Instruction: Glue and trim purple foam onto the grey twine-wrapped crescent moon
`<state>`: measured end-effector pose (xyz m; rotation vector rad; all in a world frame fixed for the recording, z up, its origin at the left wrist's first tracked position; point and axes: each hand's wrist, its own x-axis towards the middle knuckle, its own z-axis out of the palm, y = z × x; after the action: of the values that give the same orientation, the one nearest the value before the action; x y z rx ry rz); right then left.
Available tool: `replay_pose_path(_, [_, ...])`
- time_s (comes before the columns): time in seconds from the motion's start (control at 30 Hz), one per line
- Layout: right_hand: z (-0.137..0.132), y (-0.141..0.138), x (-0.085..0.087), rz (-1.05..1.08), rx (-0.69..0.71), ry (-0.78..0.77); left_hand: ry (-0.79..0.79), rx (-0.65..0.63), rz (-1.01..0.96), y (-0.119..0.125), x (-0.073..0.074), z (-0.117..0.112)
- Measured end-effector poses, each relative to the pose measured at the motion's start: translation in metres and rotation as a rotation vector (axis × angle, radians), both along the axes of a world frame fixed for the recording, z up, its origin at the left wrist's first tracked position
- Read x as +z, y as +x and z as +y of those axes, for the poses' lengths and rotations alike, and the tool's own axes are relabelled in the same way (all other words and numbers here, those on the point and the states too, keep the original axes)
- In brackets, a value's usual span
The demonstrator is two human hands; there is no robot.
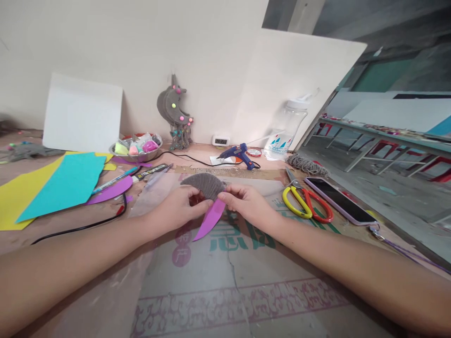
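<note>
Both my hands hold one crescent-shaped piece (207,197) above the cardboard sheet (225,277). Its upper part is wrapped in grey yarn and its lower tip is bare purple paper. My left hand (179,206) pinches the piece at its left side, fingers closed. My right hand (246,202) pinches the right side where the yarn ends, fingers closed as well.
Scissors with yellow and red handles (305,202) and a phone (341,201) lie to the right, with a grey yarn bundle (307,164) behind them. A blue glue gun (239,155), a bowl of coloured bits (136,146), teal and yellow sheets (59,185) and a finished grey moon ornament (174,110) are further back.
</note>
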<state>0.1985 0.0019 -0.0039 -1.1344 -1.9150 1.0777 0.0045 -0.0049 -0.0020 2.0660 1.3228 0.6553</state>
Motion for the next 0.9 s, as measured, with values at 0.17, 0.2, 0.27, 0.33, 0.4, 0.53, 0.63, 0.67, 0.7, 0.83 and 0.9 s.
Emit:
replay_pose_path(0.17, [0.000, -0.001, -0.001, 0.010, -0.025, -0.019, 0.055, -0.056, -0.011, -0.001, 0.001, 0.001])
replay_pose_path(0.2, [0.000, -0.001, -0.001, 0.018, -0.039, -0.036, 0.067, -0.081, -0.024, -0.002, 0.001, 0.001])
replay_pose_path(0.27, [-0.001, -0.001, 0.000, 0.040, -0.055, -0.071, 0.097, -0.129, -0.069, -0.003, 0.001, 0.003])
replay_pose_path(0.33, [0.000, 0.000, 0.001, 0.074, -0.049, -0.093, 0.093, -0.159, -0.117, -0.003, 0.000, 0.003])
replay_pose_path(0.4, [0.001, 0.001, 0.000, 0.105, -0.039, -0.105, 0.049, -0.163, -0.165, -0.003, -0.002, 0.004])
replay_pose_path(0.53, [0.003, 0.002, 0.000, 0.156, -0.056, -0.120, -0.033, -0.110, -0.294, -0.002, -0.002, 0.004])
replay_pose_path(0.63, [0.003, 0.001, 0.000, 0.176, -0.053, -0.128, -0.039, -0.089, -0.375, -0.001, -0.002, 0.006])
replay_pose_path(0.67, [0.003, 0.001, 0.000, 0.174, -0.052, -0.130, -0.028, -0.089, -0.385, -0.001, -0.002, 0.007])
replay_pose_path(0.7, [0.003, 0.001, 0.000, 0.169, -0.051, -0.132, -0.018, -0.087, -0.388, -0.001, -0.002, 0.008])
replay_pose_path(0.83, [0.002, 0.001, 0.000, 0.133, -0.049, -0.134, -0.037, -0.055, -0.370, -0.002, -0.004, 0.011])
replay_pose_path(0.9, [0.002, 0.001, 0.000, 0.122, -0.047, -0.137, -0.062, -0.036, -0.382, -0.002, -0.005, 0.011])
